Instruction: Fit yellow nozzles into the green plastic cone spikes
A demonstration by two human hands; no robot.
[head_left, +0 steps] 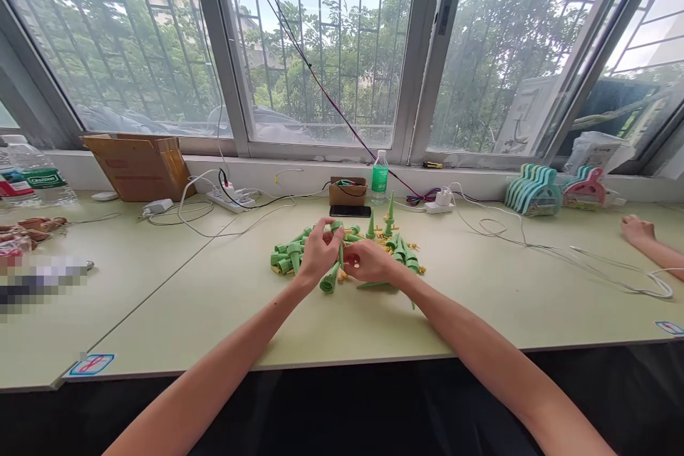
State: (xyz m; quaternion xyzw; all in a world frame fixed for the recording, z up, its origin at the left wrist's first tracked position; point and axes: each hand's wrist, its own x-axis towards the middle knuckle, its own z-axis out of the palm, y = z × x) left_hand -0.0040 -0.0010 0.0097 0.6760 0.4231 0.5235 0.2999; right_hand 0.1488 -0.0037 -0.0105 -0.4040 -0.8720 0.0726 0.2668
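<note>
Upright in my left hand (319,253) is a green plastic plant watering spike (340,255), its wide collar at the top between thumb and fingers. My right hand (368,261) is closed in a pinch against the spike's side; whatever its fingertips hold is hidden. Below the hands another green spike (328,281) lies with its hollow end towards me. More green spikes (286,258) are heaped to the left, with small yellow valve pieces (392,245) scattered among the parts on the right. Two assembled-looking spikes (390,214) stand point up behind my right hand.
A phone (350,211), a small cardboard box (347,192) and a green-labelled bottle (380,177) stand behind the pile. Power strips (232,198) and loose cables cross the table's back. Hangers (534,191) are at the right, near another person's hand (638,229). A large carton (139,167) stands left.
</note>
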